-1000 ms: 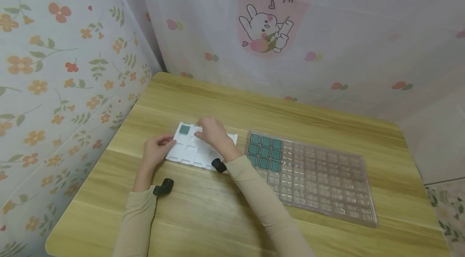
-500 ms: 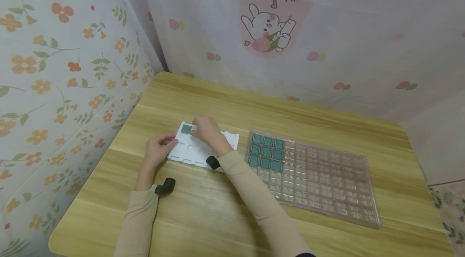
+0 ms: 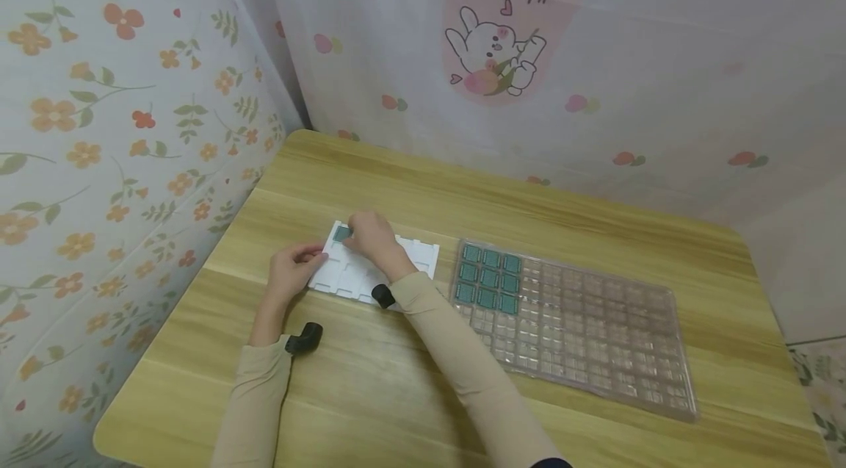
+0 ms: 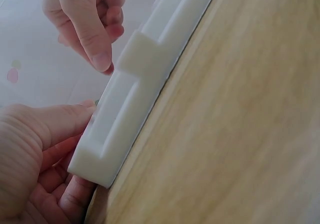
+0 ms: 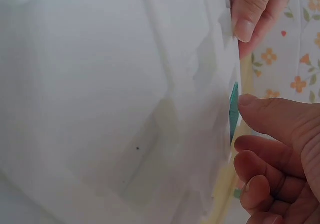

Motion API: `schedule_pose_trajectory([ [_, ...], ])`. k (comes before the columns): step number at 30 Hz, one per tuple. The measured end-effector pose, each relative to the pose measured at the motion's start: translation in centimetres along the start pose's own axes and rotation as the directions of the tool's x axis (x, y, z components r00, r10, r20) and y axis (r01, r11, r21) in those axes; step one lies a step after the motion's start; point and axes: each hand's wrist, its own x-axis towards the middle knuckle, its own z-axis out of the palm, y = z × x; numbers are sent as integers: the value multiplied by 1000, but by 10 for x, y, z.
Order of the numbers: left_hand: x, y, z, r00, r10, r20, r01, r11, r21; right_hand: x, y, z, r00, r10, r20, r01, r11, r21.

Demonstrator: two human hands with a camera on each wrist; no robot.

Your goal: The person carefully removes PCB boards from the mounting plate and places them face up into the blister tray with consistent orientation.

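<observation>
A white tray (image 3: 370,270) with shallow pockets lies at the left of the table, tilted in the wrist views. My left hand (image 3: 291,273) grips its left edge; the left wrist view shows the thumb on one face and the fingers beneath (image 4: 45,159). A thin green square chip (image 3: 341,234) sits at the tray's far left corner, partly covered by my right hand (image 3: 373,236). In the right wrist view the right thumb and bent index finger (image 5: 272,134) hold the chip (image 5: 234,114) near its edge. Their exact contact is partly hidden.
To the right lies a clear plastic blister tray (image 3: 595,328), with several green chips (image 3: 489,278) in its left pockets. Black wrist mounts (image 3: 305,338) stick out from both sleeves. Curtains (image 3: 152,159) hang along the left and back table edges.
My right hand has moved left over the white tray to the green chip and now covers part of it. The left hand keeps its hold on the tray edge.
</observation>
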Motion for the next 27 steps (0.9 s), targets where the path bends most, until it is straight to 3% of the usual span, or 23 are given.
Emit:
schedule_pose_trajectory([
  [17,0,-2,1,1000,-15,5,15,1000,14,8,-6,7,998,65,1,-64,995,-71],
  [27,-1,1,1,1000,-10,-7,10,1000,25,6,-9,8,999,33,-24,-35,995,-94],
])
